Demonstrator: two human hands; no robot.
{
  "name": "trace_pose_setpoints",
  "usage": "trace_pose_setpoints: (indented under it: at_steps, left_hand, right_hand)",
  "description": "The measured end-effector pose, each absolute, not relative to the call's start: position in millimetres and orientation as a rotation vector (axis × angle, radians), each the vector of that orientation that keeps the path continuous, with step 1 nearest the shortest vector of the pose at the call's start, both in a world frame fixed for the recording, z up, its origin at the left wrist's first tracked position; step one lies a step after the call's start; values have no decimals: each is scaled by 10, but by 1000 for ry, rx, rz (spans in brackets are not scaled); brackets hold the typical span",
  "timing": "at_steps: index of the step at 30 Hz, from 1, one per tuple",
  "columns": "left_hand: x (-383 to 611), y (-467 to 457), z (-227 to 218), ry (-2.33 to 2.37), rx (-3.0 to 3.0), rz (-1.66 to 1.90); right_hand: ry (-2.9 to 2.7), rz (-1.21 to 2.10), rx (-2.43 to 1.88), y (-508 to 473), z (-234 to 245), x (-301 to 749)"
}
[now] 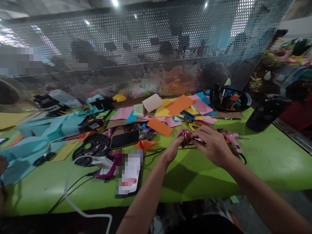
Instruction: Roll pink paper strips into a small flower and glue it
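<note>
Between my two hands is a small round swirled piece in red and pink (186, 136), perhaps rolled paper. My left hand (175, 144) grips it from the left, with its fingers closed around the side. From the right, the closed fingertips of my right hand (211, 143) press on the same piece and hide part of it. A pink glue gun (232, 139) with a small red light lies on the table just right of my right hand. Yellow-handled pliers (193, 126) rest behind the hands, partly covered by them.
Coloured paper sheets (180, 104) spread over the back of the green table (275, 159). To the left lie a dark phone (124, 139), a lit phone (131, 172), a power strip (107, 170) with cables, a black round tray (91, 146) and scissors (46, 157). A dark tumbler (264, 113) stands right.
</note>
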State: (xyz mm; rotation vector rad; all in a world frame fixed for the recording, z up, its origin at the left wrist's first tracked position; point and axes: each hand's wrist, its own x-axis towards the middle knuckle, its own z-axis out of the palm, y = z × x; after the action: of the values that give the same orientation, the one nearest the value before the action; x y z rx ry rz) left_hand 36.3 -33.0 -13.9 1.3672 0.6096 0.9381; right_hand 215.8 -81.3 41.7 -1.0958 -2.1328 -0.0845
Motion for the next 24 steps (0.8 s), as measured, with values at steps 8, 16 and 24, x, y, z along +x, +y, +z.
trace_pose_setpoints:
  at_steps: [8, 16, 24]
  left_hand:
    - [358, -353, -91, 607, 1388, 923]
    - [392, -332, -153, 637, 1354, 948]
    - [416, -363, -84, 630, 1258, 931]
  right_hand:
    - [-2163, -204, -1085, -811, 382, 2150]
    - [-2186, -340, -1110, -810, 377, 2136]
    - [-2257, -384, -1106, -808, 429, 2147]
